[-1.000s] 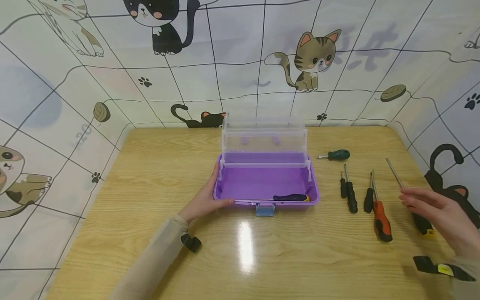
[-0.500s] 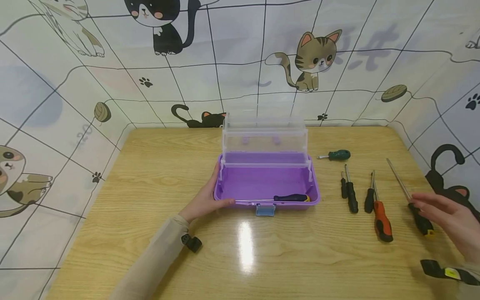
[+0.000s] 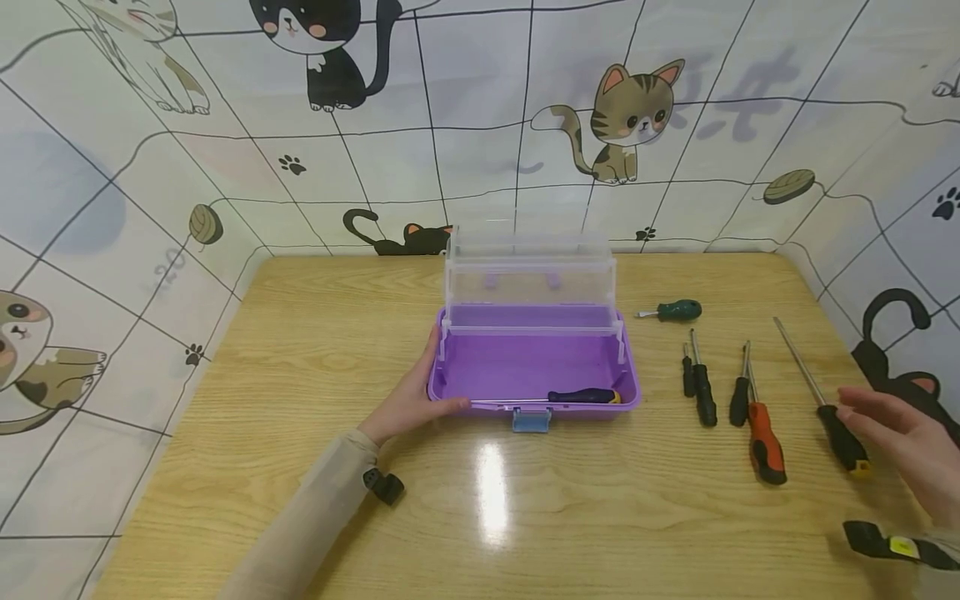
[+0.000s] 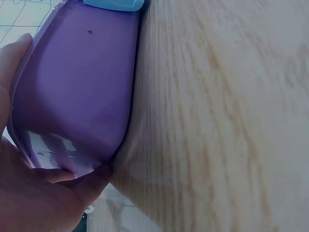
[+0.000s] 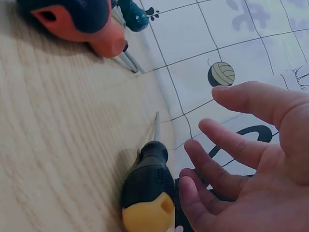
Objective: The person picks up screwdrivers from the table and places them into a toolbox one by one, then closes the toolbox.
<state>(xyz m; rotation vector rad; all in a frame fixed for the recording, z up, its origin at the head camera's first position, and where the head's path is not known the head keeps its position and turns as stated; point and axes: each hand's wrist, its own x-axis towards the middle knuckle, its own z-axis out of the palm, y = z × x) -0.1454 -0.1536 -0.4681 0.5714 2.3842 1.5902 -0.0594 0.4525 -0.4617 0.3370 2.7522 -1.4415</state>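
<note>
A purple toolbox point(image 3: 517, 362) stands on the table with its clear lid point(image 3: 528, 287) raised. My left hand point(image 3: 408, 400) grips its left end, the thumb on the front rim and the fingers around the side; the left wrist view shows the purple wall point(image 4: 79, 82) between them. Inside, along the front wall, lies a screwdriver point(image 3: 585, 396) with a dark handle and yellow end. At the right, my right hand point(image 3: 903, 437) hovers with parted fingers beside a long screwdriver point(image 3: 842, 437), whose black and yellow handle point(image 5: 149, 198) shows in the right wrist view. The hand holds nothing.
Left of the long screwdriver lie an orange and black screwdriver point(image 3: 767, 446) and several smaller black-handled ones point(image 3: 703, 396). A stubby green screwdriver point(image 3: 678, 310) lies farther back. A cat-patterned sheet point(image 3: 480, 125) rises behind and beside the wooden table point(image 3: 337, 333).
My right hand has shifted to the right and slightly toward me, uncovering the long screwdriver's handle. The left hand and toolbox have stayed put.
</note>
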